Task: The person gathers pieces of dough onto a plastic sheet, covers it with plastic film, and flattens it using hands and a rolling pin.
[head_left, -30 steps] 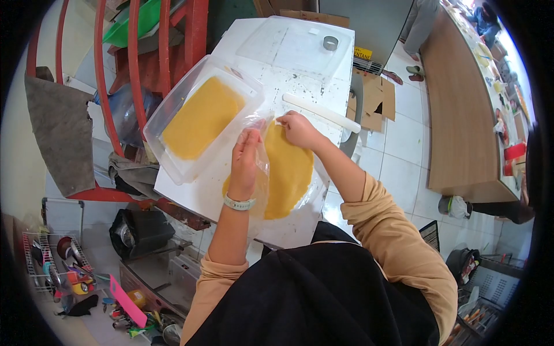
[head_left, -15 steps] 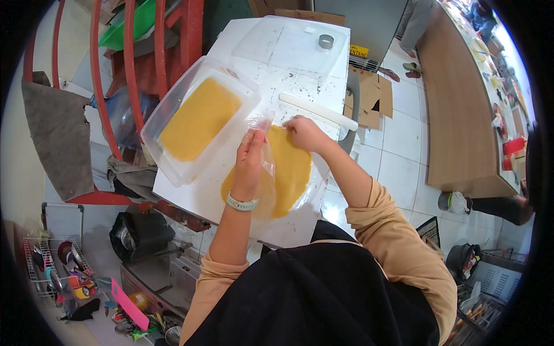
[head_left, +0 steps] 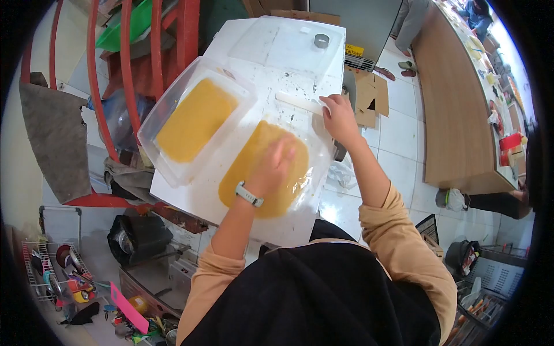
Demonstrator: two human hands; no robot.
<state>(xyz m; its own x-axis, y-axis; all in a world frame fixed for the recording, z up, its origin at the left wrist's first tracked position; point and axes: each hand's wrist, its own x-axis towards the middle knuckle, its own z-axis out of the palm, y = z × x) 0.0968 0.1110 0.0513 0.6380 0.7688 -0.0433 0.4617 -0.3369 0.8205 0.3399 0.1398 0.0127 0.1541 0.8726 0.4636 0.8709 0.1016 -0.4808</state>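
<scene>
A sheet of yellow dough point(head_left: 235, 183) lies on the white table under clear plastic film point(head_left: 314, 184), which spreads past its right side. My left hand point(head_left: 271, 167), wearing a pale watch, is over the middle of the dough and smeared by motion, so its fingers are unclear. At the table's right edge, my right hand point(head_left: 341, 119) has its fingers curled over the right part of a white rolling pin point(head_left: 297, 101). That end of the pin is hidden behind the hand. Left of the dough stands a clear plastic tub point(head_left: 151, 138) with another flat yellow dough sheet point(head_left: 196, 121) in it.
A clear lid point(head_left: 259, 43) lies at the table's far end with a metal ring cutter point(head_left: 321, 41) on it. Red metal bars point(head_left: 130, 75) border the left side. A cardboard box point(head_left: 369, 95) sits right of the table. People stand by a long wooden counter point(head_left: 456, 104).
My left hand has let the lifted plastic film down over the dough. My right hand has left the film's far edge and moved right onto the rolling pin.
</scene>
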